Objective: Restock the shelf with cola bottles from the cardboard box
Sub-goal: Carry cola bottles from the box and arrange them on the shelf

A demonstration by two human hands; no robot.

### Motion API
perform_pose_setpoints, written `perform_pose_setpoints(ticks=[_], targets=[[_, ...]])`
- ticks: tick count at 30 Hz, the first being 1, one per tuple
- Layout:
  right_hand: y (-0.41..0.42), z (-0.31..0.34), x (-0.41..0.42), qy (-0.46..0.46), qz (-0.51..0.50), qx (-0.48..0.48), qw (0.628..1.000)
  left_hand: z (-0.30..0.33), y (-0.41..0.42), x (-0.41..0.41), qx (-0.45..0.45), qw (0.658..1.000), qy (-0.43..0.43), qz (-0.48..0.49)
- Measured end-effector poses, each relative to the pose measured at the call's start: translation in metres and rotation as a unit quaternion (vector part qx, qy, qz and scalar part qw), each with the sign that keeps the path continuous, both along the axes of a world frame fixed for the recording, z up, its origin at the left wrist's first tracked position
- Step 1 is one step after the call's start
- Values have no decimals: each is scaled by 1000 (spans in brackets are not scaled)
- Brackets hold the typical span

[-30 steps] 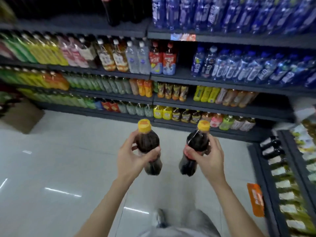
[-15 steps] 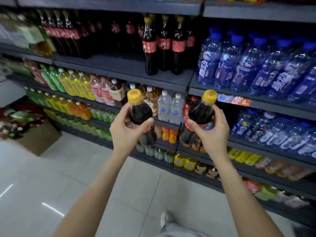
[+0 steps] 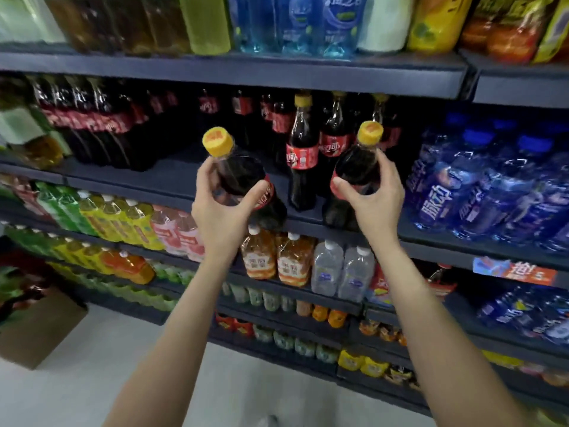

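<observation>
left hand: we grasp a yellow-capped cola bottle, tilted, before the cola shelf's front edge.
right hand: we grasp a second cola bottle beside the shelved cola row.
placing: we straighten each, then set them down on the bare shelf space left of the row.

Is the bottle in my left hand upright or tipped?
Tipped: the left-hand bottle leans, yellow cap up-left, base lower right, gripped by the left hand.
</observation>
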State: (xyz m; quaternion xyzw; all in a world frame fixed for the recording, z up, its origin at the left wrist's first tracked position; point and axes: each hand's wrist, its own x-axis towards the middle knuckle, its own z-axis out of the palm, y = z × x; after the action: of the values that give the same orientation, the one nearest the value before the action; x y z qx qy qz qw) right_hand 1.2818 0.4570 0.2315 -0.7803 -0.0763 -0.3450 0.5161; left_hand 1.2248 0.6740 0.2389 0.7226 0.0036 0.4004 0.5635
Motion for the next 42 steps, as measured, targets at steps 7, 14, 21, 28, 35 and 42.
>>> perform_pose_setpoints(ticks=[7,14,21,28,35,42], targets=[[41,5,50,33,-89,9,995,15,50,83,-9,997,14,-70],[56,-35,37,82,-174,-66,979,8,46,153,53,992,34,-110],[64,-66,27,137,-214,-67,965,-7,27,189,66,993,65,-67],[74,-69,28,131,-239,-54,961,-47,31,185,174,976,76,-104],[79,-66,30,147,-254,-59,954,-50,26,205,165,975,100,-115],[78,-61,28,179,-221,-63,957,-50,23,205,114,972,120,-167]])
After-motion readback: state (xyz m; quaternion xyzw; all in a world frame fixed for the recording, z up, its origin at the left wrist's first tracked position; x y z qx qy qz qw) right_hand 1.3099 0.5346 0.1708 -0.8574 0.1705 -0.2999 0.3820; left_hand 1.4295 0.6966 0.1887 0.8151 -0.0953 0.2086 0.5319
